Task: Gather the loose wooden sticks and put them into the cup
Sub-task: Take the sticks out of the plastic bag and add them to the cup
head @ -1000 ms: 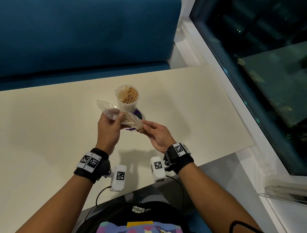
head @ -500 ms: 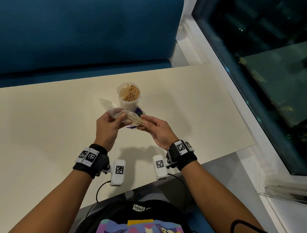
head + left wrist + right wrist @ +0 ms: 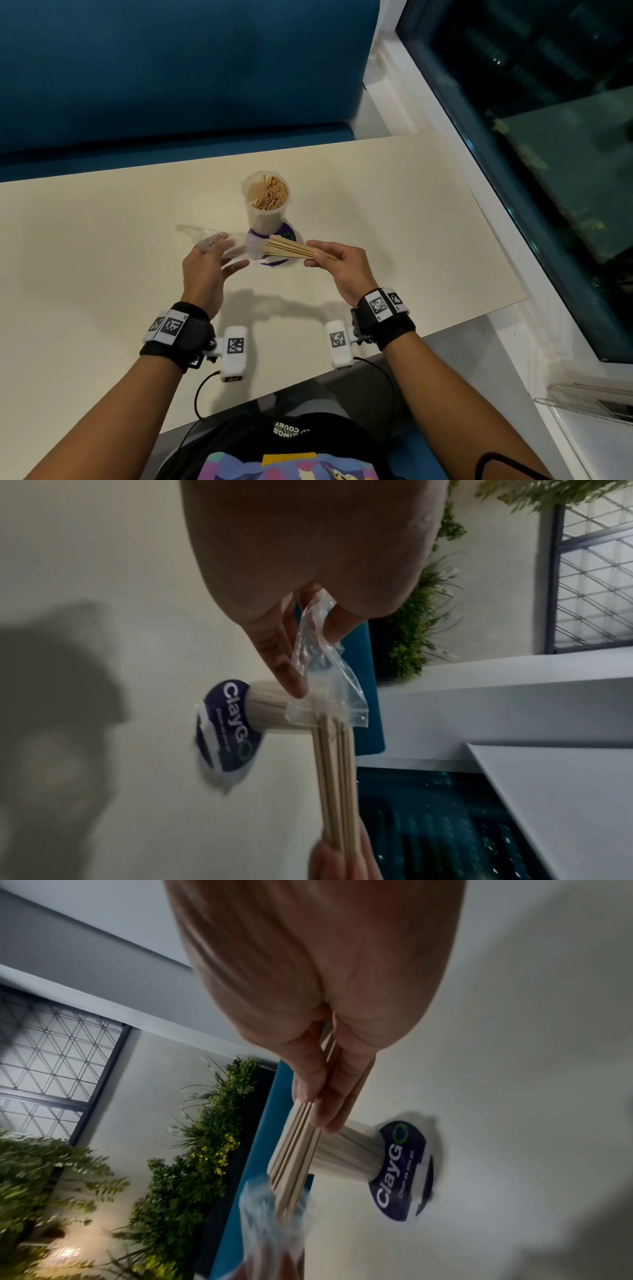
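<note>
Our right hand pinches the bundle of sticks; our left hand grips the plastic bag. We tip the bundle upright over the cup just beyond both hands.

Lighting is dim and even from overhead: the hands cast soft shadows onto the table on the side nearer the camera. The window beside the table is dark, with faint speckled reflections. Both wrist views show motion blur, strongest at the plastic bag, and wide-angle bending at the edges.
</note>
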The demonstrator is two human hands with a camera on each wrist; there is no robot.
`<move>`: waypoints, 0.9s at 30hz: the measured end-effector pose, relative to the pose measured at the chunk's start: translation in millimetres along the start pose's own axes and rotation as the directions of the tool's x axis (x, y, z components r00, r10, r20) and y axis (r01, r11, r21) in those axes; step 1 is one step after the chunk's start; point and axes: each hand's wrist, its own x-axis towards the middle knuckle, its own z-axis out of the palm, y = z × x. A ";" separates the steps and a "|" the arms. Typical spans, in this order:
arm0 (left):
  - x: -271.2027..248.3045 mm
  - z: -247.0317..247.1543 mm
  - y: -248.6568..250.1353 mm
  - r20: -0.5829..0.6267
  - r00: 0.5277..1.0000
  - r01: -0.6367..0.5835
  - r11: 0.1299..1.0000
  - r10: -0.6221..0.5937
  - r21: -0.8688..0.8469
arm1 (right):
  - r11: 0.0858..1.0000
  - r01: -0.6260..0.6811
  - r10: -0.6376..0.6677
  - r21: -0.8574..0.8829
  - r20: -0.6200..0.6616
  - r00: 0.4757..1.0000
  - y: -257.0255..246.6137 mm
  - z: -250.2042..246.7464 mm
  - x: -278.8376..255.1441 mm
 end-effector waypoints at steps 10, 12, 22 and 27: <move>17.7 -57.8 -58.2 -0.227 0.973 0.134 0.698 0.041 0.703 | 0.998 -0.040 0.037 -0.057 -0.059 0.998 10.4 -23.3 -3.4; 14.6 -56.8 -57.0 -0.240 0.963 0.104 0.651 0.124 0.752 | 0.997 -0.047 0.044 -0.068 -0.052 0.998 9.1 -19.5 -4.2; -14.7 10.0 -13.9 0.312 0.949 -0.252 0.709 0.048 0.659 | 0.946 0.035 0.020 -0.324 0.165 0.986 -7.2 13.6 -13.2; -17.9 31.1 -4.9 0.279 0.917 -0.026 0.656 -0.285 0.754 | 0.832 0.131 0.011 -0.539 0.252 0.968 -28.5 25.1 -13.6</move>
